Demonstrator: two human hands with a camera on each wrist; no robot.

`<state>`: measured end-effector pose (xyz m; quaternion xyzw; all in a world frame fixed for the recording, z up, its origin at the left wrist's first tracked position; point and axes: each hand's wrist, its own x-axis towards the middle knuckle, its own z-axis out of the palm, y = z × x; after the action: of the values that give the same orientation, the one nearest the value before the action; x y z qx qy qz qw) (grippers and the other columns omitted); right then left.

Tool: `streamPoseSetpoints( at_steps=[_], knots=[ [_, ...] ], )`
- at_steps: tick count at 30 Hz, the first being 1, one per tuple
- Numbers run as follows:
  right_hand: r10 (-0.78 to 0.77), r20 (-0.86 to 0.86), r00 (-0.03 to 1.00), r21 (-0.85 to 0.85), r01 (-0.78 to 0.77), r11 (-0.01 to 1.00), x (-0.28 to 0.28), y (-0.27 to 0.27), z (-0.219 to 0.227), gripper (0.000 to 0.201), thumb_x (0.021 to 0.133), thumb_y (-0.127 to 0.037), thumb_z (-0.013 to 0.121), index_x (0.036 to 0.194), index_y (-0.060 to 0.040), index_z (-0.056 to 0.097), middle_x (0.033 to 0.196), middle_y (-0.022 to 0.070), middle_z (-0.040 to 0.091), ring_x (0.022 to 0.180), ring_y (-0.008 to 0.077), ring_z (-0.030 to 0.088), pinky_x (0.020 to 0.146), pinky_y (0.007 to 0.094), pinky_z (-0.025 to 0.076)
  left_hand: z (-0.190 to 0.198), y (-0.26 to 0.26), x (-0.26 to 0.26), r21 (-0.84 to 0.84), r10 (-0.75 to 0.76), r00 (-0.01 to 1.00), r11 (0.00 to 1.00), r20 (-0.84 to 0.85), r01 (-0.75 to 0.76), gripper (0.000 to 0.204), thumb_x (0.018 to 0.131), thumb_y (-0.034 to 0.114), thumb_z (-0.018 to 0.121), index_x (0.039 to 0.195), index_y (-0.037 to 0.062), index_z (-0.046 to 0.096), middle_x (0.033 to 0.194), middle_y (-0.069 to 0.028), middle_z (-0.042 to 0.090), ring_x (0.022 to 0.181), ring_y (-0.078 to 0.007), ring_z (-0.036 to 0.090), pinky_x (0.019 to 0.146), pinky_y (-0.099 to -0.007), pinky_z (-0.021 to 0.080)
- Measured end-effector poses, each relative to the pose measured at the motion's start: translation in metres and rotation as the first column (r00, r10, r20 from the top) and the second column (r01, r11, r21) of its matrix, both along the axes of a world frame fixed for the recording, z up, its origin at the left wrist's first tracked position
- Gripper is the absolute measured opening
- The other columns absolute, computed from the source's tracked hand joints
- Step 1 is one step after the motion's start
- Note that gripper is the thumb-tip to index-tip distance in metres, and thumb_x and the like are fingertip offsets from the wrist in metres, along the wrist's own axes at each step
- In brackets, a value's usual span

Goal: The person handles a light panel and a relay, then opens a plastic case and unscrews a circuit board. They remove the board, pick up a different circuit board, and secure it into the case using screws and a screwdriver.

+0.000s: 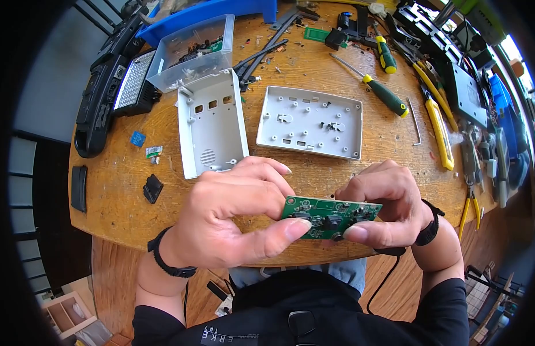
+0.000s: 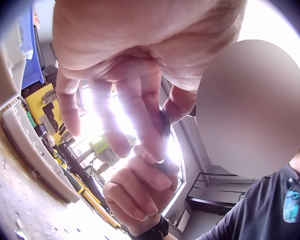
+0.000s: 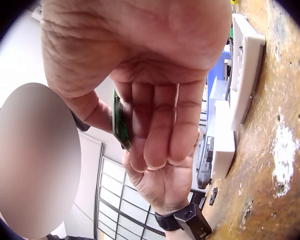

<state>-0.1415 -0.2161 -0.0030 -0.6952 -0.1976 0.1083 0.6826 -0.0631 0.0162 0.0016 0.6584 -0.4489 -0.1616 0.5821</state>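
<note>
A green circuit board (image 1: 320,221) with small black parts is held above the table's near edge, tilted toward the head camera. My left hand (image 1: 235,210) pinches its left end, thumb on the component side and fingers behind. At the other end, my right hand (image 1: 388,210) grips it the same way, its thumb near the lower corner. In the right wrist view the board (image 3: 120,120) shows edge-on between thumb and fingers. Just beyond the hands lie two white plastic case halves, one with square cutouts (image 1: 212,130) and one with screw posts (image 1: 310,122).
A clear bin (image 1: 192,52) of small parts stands at the back left, beside a black device (image 1: 109,81). To the right lie a green-and-yellow screwdriver (image 1: 385,95), a hex key (image 1: 414,121), a yellow cutter knife (image 1: 439,132) and pliers (image 1: 469,207). Scraps dot the wooden table (image 1: 117,202).
</note>
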Motion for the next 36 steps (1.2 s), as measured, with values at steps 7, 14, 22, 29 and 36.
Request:
streamPoseSetpoints(
  at_steps=[7,14,22,29,36],
  knots=[
    [-0.054,-0.009,0.999,-0.105,0.052,0.993,0.0011,0.0019,-0.0003,0.026,0.081,-0.018,0.074,0.065,-0.0019,0.06,0.057,0.0056,0.057,0.051,0.0146,0.053,0.049,0.0281,0.038,-0.0001,-0.0011,0.0009,0.036,-0.033,0.997,0.999,0.069,0.031,0.023,0.075,0.012,0.079,0.064,0.0026,0.061,0.066,-0.0066,0.062,0.073,-0.0196,0.064,0.086,-0.0399,0.049],
    [-0.05,0.001,0.999,-0.088,0.05,0.995,0.0006,0.001,-0.0007,0.026,0.081,-0.018,0.073,0.065,-0.0018,0.06,0.057,0.0058,0.056,0.051,0.0142,0.053,0.048,0.0285,0.038,-0.001,-0.0018,0.0006,0.036,-0.032,0.998,0.999,0.062,0.03,0.023,0.075,0.013,0.079,0.063,0.0025,0.063,0.064,-0.0064,0.062,0.073,-0.0195,0.064,0.085,-0.0397,0.049],
    [-0.061,-0.087,0.994,-0.019,0.06,0.998,-0.0009,0.0015,0.0012,0.02,0.083,-0.017,0.07,0.076,0.0007,0.065,0.065,0.0078,0.063,0.059,0.0141,0.06,0.057,0.0262,0.045,-0.0002,-0.0012,0.001,0.004,-0.012,0.997,1.0,0.074,0.012,0.022,0.074,0.01,0.079,0.062,0.0024,0.062,0.063,-0.0058,0.062,0.072,-0.0193,0.064,0.085,-0.0406,0.049],
    [0.0,-0.02,1.0,0.015,0.001,1.0,0.001,-0.0025,-0.0002,0.018,0.083,-0.016,0.065,0.084,0.0024,0.067,0.072,0.0093,0.066,0.066,0.0188,0.064,0.063,0.0281,0.048,0.0017,-0.0005,-0.0009,0.003,0.029,0.999,1.0,-0.015,-0.029,0.018,0.076,0.015,0.073,0.064,0.0025,0.068,0.063,-0.0056,0.066,0.071,-0.0205,0.064,0.091,-0.0477,0.045],
    [0.026,-0.035,0.999,-0.015,-0.026,1.0,0.001,-0.0037,0.0025,0.017,0.082,-0.014,0.061,0.088,0.0012,0.068,0.079,0.0105,0.07,0.072,0.0206,0.067,0.067,0.0292,0.051,0.0,-0.0005,0.0,-0.04,0.022,1.0,0.999,0.001,-0.022,0.021,0.074,0.012,0.079,0.064,0.0015,0.063,0.066,-0.0065,0.063,0.071,-0.0188,0.064,0.087,-0.0413,0.049]
  ],
)
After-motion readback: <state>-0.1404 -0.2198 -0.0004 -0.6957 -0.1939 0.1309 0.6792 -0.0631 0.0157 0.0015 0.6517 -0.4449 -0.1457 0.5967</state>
